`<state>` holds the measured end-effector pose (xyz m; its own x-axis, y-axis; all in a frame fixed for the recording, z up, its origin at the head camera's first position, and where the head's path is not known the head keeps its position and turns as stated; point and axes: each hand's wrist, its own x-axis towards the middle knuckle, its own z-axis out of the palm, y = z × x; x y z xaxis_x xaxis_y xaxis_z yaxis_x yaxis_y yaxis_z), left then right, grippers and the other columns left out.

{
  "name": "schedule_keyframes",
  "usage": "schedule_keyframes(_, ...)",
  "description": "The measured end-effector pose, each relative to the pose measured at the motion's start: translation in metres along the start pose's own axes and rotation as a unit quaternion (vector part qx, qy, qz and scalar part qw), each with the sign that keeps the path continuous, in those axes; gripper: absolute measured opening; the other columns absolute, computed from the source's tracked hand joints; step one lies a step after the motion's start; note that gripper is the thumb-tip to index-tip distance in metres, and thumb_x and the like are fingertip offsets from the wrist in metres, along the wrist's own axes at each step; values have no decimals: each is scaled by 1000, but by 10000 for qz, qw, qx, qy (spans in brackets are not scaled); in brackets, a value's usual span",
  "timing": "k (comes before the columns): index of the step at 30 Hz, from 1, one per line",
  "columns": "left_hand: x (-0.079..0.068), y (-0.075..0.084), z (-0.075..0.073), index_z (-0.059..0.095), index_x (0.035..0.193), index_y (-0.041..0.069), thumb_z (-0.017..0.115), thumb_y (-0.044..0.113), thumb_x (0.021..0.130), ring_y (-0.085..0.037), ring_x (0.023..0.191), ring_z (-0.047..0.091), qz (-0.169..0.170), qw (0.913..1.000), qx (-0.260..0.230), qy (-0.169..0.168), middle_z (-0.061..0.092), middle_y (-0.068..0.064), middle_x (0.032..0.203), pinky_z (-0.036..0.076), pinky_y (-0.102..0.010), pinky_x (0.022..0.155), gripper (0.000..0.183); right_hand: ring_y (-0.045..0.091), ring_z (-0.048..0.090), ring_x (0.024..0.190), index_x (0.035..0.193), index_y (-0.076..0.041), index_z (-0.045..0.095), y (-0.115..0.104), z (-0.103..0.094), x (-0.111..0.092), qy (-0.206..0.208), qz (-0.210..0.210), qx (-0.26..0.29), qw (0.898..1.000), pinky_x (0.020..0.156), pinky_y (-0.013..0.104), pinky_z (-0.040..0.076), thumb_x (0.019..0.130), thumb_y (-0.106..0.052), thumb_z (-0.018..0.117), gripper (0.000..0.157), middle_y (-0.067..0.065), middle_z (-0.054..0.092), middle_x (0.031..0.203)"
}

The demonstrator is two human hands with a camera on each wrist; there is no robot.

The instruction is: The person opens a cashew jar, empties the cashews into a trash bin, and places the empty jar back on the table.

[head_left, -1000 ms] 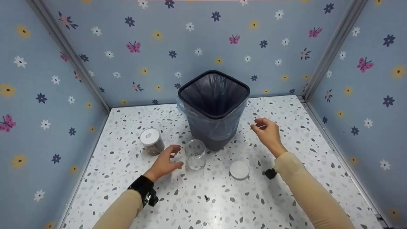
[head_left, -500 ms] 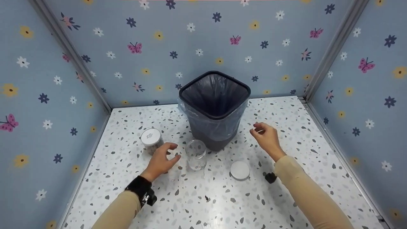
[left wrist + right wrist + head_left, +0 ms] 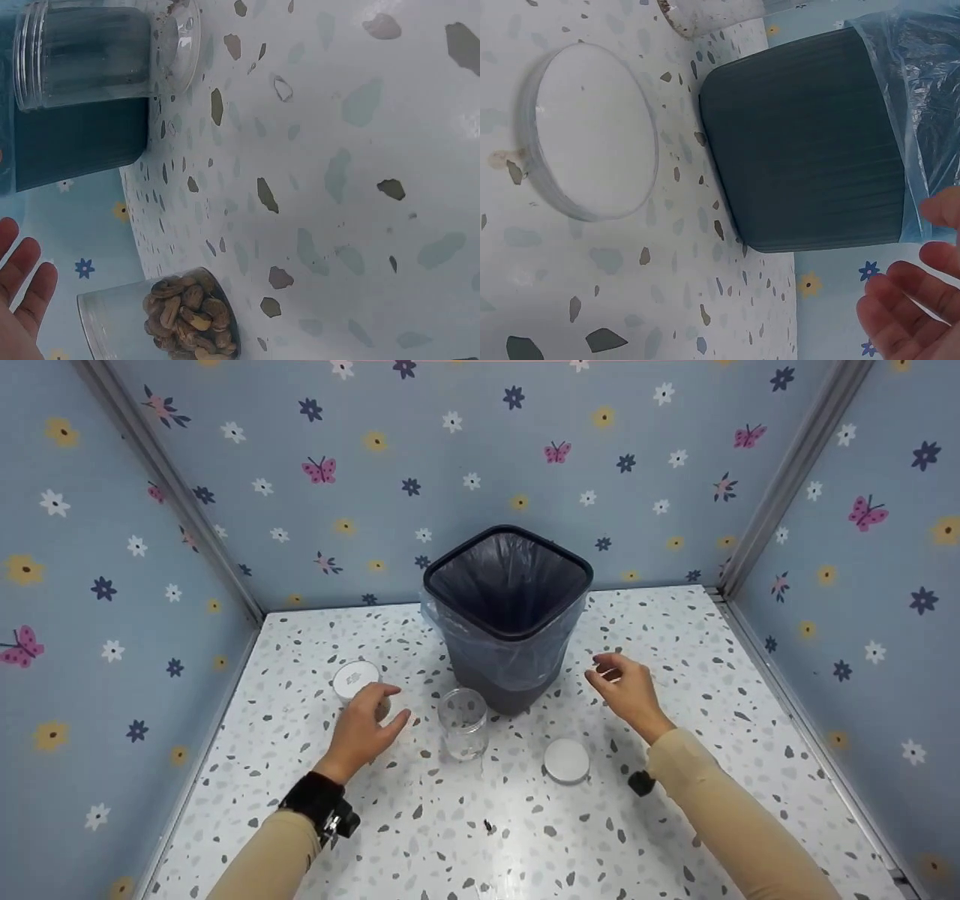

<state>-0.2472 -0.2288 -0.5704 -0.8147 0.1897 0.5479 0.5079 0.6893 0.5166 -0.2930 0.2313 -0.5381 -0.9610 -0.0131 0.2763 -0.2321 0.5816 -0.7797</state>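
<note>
In the head view, the bin (image 3: 505, 699) stands at the back of the speckled tabletop (image 3: 420, 840), its liner (image 3: 517, 658) folded over the rim, presumably so the bag stays spread. In front of it the clear jar (image 3: 463, 727) stands upright and uncapped, with the white lid (image 3: 567, 760) lying flat on the tabletop to its right — likely parted so the jar's mouth is free. The lidded jar (image 3: 355, 679) stands to the left, partly hidden behind the left hand (image 3: 361, 731), whose thumb and fingers are spread well apart with nothing between them. The right hand (image 3: 628, 694) hangs to the right of the bin, fingers loosely bent, thumb near the fingertips, also without a hold. In the left wrist view, brown nuts (image 3: 195, 315) show through the lidded jar's wall, its cover probably on to contain them; the clear jar looks empty, or nearly so. The left hand's visible fingers (image 3: 39, 296) are relaxed and apart from the lidded jar; the thumb is out of sight. In the right wrist view, the right hand's fingers curve softly around nothing, overlapping the liner's edge — whether they touch it cannot be told here, though the head view shows them apart.
</note>
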Motion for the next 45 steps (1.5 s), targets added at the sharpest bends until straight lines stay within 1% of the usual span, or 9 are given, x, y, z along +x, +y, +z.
schedule_keyframes(2,1,-1,-3,72,121,-1,85,14,91,-37,110,71,-31,10000,57,67,74,-19,117,61,-53,96,36,37,77,98,122,4,76,1,0,-1,2,-112,34,9999,83,29,61,97,-11,80,29,23,79,110)
schedule_keyframes(6,2,-5,-8,70,122,-1,86,14,90,-39,113,69,-87,9996,150,226,72,-20,120,60,-55,95,39,37,77,94,119,4,77,3,1,-1,-22,-280,70,9996,78,19,58,95,-8,81,28,23,79,106)
schedule_keyframes(11,4,-12,-15,69,123,-3,88,13,88,-39,118,67,-60,9990,230,384,71,-21,122,59,-56,99,43,36,78,94,120,3,77,3,0,-2,-133,-316,54,9994,76,18,59,94,-9,83,29,23,78,106)
schedule_keyframes(15,5,-17,-19,67,126,-5,88,14,89,-41,123,65,-162,9991,152,353,70,-23,126,56,-57,105,47,36,78,95,122,3,76,4,-2,-2,-249,-365,22,9990,78,24,63,95,-9,82,31,26,77,108)
schedule_keyframes(20,6,-23,-24,65,132,-6,89,18,90,-45,130,61,-534,9982,18,273,66,-27,135,52,-60,110,54,35,78,96,125,4,75,4,-3,-4,-406,-491,-48,9980,82,38,68,96,-10,82,34,24,76,110)
schedule_keyframes(24,6,-30,-27,60,139,-6,89,17,90,-46,133,58,-854,9962,-51,190,62,-29,139,51,-61,112,61,37,78,98,127,3,74,4,-3,-4,-459,-596,-56,9972,88,53,66,95,-10,83,36,23,76,112)
schedule_keyframes(27,7,-36,-27,57,141,-6,90,16,89,-47,137,56,-1072,9940,-84,189,59,-29,142,49,-62,114,66,40,77,99,129,4,74,3,-2,-5,-485,-667,-96,9966,90,59,65,94,-11,84,39,24,76,114)
schedule_keyframes(36,7,-49,-27,46,153,-9,92,18,88,-49,146,46,-1728,9843,-360,85,50,-32,153,39,-64,124,84,44,76,104,131,5,73,1,-3,-7,-606,-750,-135,9953,92,61,64,95,-13,84,42,27,75,119)
schedule_keyframes(45,5,-61,-26,37,162,-8,92,15,88,-47,154,41,-2167,9729,-800,78,43,-32,162,33,-61,129,96,44,74,108,133,4,72,-2,-4,-10,-733,-640,-134,9952,95,62,63,94,-14,84,44,26,75,122)
